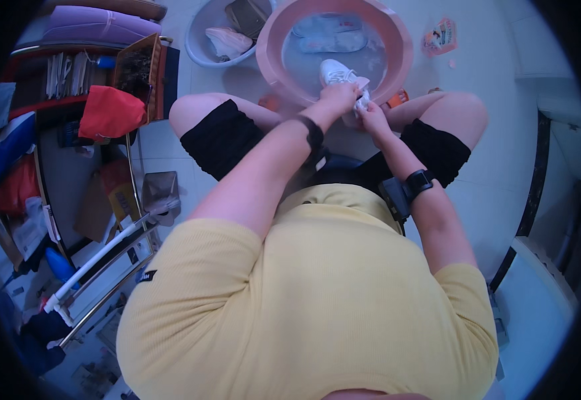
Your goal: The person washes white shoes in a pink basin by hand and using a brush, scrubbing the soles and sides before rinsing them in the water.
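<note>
A white lace-up sneaker (336, 73) points toe-away over the near side of a pink plastic basin (402, 50). My left hand (339, 97) is closed at the shoe's ankle opening. From its fingers sticks a small pale pink piece (362, 83), with something dark beside it; what this is cannot be made out. My right hand (373, 119) grips the sneaker's heel end, which looks wet or foamy. Cloudy water fills the basin's bottom. At its far side lie a pair of pale blue shoe-shaped pieces (333, 42), perhaps slippers or insoles.
Left of the basin, a pale blue tub (196, 50) holds a pinkish-white shoe (228, 43) and a grey-brown shoe (247, 18). A pink printed pouch (439, 37) lies on the tiled floor to the right. Shelving with papers (70, 75) and a red bag (112, 112) borders the left.
</note>
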Tool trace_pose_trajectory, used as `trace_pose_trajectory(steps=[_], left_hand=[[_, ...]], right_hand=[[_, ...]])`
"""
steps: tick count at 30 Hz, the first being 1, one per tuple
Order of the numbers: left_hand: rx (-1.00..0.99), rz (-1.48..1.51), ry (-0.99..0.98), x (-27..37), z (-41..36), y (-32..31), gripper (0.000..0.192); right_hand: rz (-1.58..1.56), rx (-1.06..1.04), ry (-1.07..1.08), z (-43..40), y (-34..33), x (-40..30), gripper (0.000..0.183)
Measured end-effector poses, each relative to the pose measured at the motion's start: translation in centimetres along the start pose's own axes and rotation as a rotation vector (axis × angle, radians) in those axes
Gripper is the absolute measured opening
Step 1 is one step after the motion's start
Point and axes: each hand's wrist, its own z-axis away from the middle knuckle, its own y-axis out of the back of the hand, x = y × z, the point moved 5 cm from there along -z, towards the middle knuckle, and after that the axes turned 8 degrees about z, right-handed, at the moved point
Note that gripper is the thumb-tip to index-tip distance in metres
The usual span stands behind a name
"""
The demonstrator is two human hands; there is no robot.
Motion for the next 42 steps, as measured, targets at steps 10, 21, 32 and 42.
trace_pose_trajectory(steps=[10, 21, 32, 42], left_hand=[[0.12, 0.164, -0.185, -0.9, 3.6, 4.4, 0.043], [0.017, 0.3, -0.163, -3.3, 6.5, 2.5, 0.042], [-0.123, 0.34, -0.142, -2.7, 5.8, 0.7, 0.034], [-0.153, 0.35, -0.088, -3.1, 5.9, 1.2, 0.031]], right_hand=[[-0.068, -0.099, -0.29, -0.6, 2.2, 0.9, 0.011], [0.122, -0.046, -0.183, -0.3, 3.3, 1.2, 0.024], [0.075, -0.088, -0.29, 0.7, 3.2, 1.7, 0.025], [-0.251, -0.429, -0.481, 1.9, -1.2, -0.1, 0.043]])
